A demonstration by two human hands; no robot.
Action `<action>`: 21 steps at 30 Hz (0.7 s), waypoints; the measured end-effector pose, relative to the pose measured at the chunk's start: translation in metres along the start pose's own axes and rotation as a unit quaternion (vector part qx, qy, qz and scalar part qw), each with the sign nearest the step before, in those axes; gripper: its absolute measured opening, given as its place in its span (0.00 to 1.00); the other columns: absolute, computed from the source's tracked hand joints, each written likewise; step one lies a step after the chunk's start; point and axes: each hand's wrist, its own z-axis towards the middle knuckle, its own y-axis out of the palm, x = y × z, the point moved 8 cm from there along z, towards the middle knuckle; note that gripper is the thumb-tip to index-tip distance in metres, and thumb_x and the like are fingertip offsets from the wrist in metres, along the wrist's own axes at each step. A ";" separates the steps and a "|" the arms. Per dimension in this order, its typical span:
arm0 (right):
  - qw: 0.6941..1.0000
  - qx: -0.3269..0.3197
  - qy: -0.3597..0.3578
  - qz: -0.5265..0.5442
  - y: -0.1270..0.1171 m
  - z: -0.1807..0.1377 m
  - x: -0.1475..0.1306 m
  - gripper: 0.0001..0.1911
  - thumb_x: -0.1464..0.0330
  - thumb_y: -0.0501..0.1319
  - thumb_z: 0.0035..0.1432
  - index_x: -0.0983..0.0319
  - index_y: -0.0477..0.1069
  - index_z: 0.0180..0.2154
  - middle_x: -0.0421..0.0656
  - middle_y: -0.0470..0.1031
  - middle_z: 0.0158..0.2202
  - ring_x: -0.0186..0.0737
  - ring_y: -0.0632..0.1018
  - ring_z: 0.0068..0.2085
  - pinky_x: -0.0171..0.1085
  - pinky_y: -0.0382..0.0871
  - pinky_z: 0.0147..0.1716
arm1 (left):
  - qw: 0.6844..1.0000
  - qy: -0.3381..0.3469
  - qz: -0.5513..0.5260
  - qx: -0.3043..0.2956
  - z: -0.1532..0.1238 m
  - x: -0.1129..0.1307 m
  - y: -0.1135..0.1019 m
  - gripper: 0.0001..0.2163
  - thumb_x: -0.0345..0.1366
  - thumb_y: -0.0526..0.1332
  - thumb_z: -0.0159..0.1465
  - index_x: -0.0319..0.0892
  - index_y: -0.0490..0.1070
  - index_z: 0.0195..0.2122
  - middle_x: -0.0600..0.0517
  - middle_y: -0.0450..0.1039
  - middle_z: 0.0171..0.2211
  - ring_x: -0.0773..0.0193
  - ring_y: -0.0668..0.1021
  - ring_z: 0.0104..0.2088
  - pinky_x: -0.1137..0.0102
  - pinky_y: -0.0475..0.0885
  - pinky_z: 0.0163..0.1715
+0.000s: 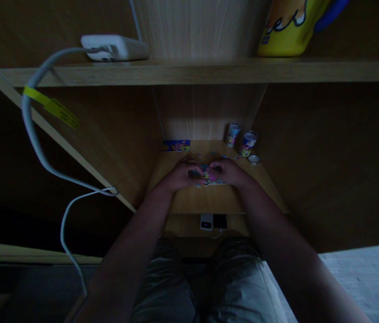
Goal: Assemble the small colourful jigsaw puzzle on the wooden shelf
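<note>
A partly joined, colourful jigsaw puzzle (213, 178) lies on the wooden desk surface, between my two hands. My left hand (186, 174) curls at its left side, thumb and fingertips pressed to the puzzle's edge. From the right, my right hand (227, 171) reaches over the puzzle, thumb and forefinger bent together on its upper part. Whatever small piece lies under the fingertips is hidden. Loose puzzle pieces (198, 185) are scattered by the near edge and behind the hands.
Two printed cans (233, 134) (248, 143) stand at the back right, beside a round metal lid (254, 159). A blue picture card (176, 146) lies back left. Overhead, a shelf (202, 72) holds a white adapter (115, 47) and yellow container (281, 31). A white device (206, 221) sits below.
</note>
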 end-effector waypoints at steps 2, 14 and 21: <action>1.000 -0.007 0.001 -0.003 0.002 0.000 0.002 0.17 0.56 0.64 0.72 0.58 0.83 0.34 0.42 0.85 0.32 0.41 0.80 0.33 0.37 0.67 0.35 | 1.000 0.000 -0.007 -0.005 0.000 0.001 0.002 0.14 0.46 0.83 0.58 0.48 0.87 0.41 0.49 0.87 0.46 0.53 0.84 0.51 0.56 0.74 0.61; 0.999 -0.033 -0.002 0.000 0.010 0.001 0.008 0.16 0.58 0.64 0.71 0.59 0.82 0.35 0.42 0.83 0.32 0.39 0.78 0.33 0.36 0.64 0.34 | 0.999 0.014 -0.024 -0.023 -0.001 0.004 0.011 0.08 0.42 0.79 0.64 0.48 0.88 0.41 0.48 0.83 0.48 0.55 0.83 0.52 0.58 0.76 0.58; 0.999 -0.041 0.000 0.003 0.011 0.001 0.006 0.16 0.57 0.64 0.71 0.60 0.82 0.36 0.41 0.82 0.30 0.37 0.77 0.31 0.36 0.62 0.33 | 0.999 0.029 -0.030 -0.024 0.000 0.009 0.013 0.09 0.40 0.78 0.65 0.50 0.88 0.45 0.48 0.83 0.49 0.55 0.83 0.53 0.56 0.76 0.59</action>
